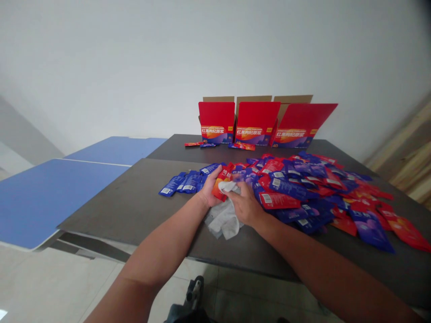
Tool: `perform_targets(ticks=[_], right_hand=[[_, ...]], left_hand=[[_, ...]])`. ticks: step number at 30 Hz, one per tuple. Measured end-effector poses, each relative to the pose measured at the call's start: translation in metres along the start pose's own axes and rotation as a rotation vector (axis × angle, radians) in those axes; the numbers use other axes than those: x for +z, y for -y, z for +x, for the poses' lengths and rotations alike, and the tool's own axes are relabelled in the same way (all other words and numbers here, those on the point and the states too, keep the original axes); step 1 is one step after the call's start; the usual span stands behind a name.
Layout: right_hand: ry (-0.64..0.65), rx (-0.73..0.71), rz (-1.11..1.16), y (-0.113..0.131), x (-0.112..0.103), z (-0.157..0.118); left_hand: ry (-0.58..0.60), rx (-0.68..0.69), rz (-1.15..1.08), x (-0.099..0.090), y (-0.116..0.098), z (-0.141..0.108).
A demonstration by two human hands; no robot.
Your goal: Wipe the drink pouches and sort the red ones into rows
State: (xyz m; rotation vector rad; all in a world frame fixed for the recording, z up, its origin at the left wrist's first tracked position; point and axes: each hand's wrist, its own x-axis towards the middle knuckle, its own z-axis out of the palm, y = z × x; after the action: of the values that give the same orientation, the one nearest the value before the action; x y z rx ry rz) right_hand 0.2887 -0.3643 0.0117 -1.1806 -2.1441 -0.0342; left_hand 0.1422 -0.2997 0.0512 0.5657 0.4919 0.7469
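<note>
My left hand point(209, 190) is closed around a red and orange pouch point(221, 185), its printed front facing up. In my right hand point(247, 205) is a crumpled grey-white cloth point(229, 187), pressed against the face of that pouch. Part of the cloth hangs below both hands onto the dark table. Just left of my left hand lie several blue pouches point(190, 181) with white barcode labels. A large heap of red and blue pouches point(286, 184) spreads over the table to the right of my right hand.
Three open red cartons point(257, 123) stand in a row at the back of the dark table point(131, 193). A few pouches point(241, 146) lie in front of them. Blue table tops point(43, 188) adjoin on the left. A pale wall rises behind.
</note>
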Motion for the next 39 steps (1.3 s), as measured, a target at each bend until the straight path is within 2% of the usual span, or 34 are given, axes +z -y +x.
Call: perform_targets(ticks=[3,7,11,15,18,21,26,30,33,36,39], right_hand=[[0.05,-0.128,-0.046,0.005,-0.003,0.0],[0.003,-0.092,-0.084,0.006,-0.002,0.001],[-0.042,0.004,-0.114,0.006,-0.002,0.004],[-0.053,0.192,-0.126,0.005,0.0,0.006],[-0.059,0.301,-0.137,0.004,0.003,0.007],[-0.06,0.347,-0.135,0.003,0.006,0.007],[-0.045,0.337,-0.117,0.004,0.001,0.009],[0.096,0.219,-0.131,0.008,-0.005,0.012],[0.205,0.199,-0.165,0.012,-0.007,0.014],[0.242,0.2,-0.202,0.015,-0.008,0.015],[0.255,0.193,-0.212,0.017,-0.009,0.016]], left_hand=[[0.011,-0.055,-0.044,0.0,0.002,0.002],[-0.014,-0.031,0.018,0.005,0.008,0.0],[0.014,-0.019,0.07,0.01,0.015,-0.002],[0.06,0.019,0.155,0.011,0.02,-0.003],[0.106,0.026,0.235,0.01,0.019,-0.005],[0.113,0.058,0.301,0.007,0.014,-0.008],[0.027,0.21,0.237,0.001,-0.003,-0.01],[-0.084,0.355,0.126,-0.005,-0.016,-0.009],[-0.188,0.47,0.11,-0.007,-0.017,-0.006],[-0.27,0.612,0.229,-0.003,-0.012,0.0],[-0.283,0.608,0.545,0.008,-0.011,0.009]])
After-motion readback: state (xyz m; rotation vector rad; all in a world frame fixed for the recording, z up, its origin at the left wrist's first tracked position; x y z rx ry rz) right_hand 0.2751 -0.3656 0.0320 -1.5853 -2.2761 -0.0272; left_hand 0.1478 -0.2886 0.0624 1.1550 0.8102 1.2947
